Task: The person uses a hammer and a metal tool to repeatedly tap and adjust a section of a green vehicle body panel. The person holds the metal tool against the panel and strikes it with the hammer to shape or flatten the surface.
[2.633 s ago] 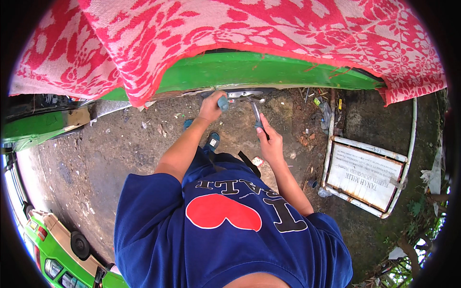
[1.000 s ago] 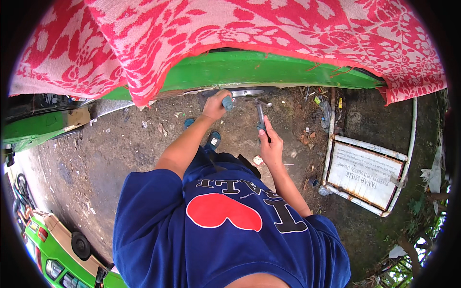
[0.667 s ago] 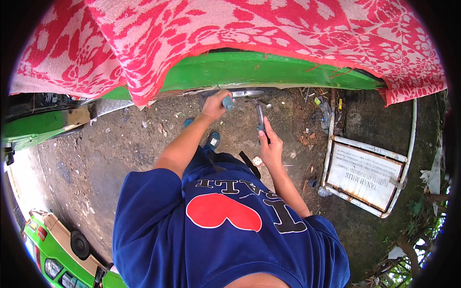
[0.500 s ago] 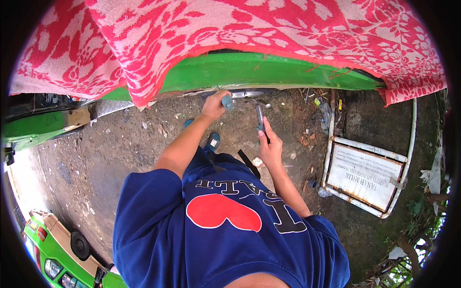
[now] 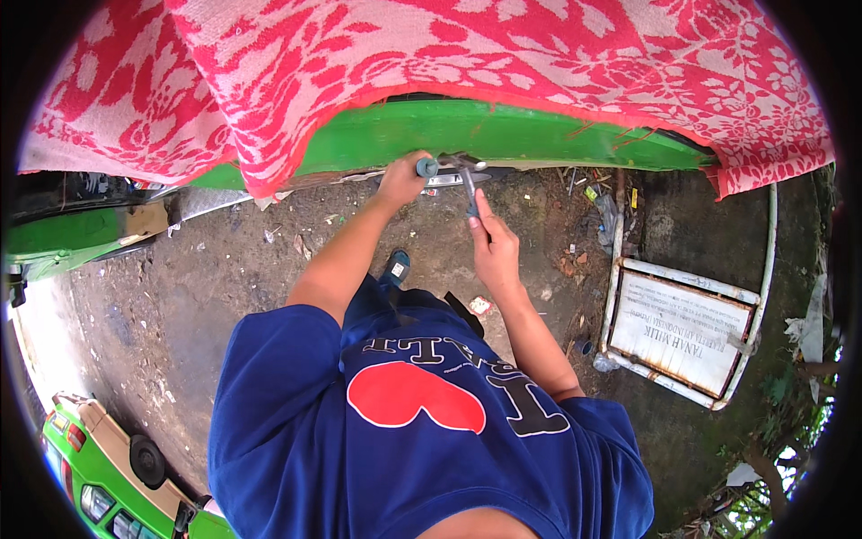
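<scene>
My right hand (image 5: 496, 250) is closed round the handle of a hammer (image 5: 470, 187), whose metal head lies across the lower edge of a green vehicle panel (image 5: 377, 135) in the picture. My left hand (image 5: 401, 182) grips a blue-grey tool with a round end (image 5: 426, 168), perhaps a handle; the rest of it is hidden by my fingers and the angle. The hammer head is close beside that round end; I cannot tell whether they touch. A dark strip with a silvery part (image 5: 462, 181) shows just below the panel.
A red and pink patterned cloth (image 5: 503, 54) drapes over the green vehicle. To the right, a white metal-framed sign (image 5: 673, 332) lies on the littered ground. Green bodywork (image 5: 72, 234) stands at left, a green and beige vehicle (image 5: 117, 458) lower left. My shoe (image 5: 396, 267) is below.
The hammer and my right hand have moved up and left, bringing the head beside the round tool end. My left hand has risen slightly toward the panel, still gripping the tool.
</scene>
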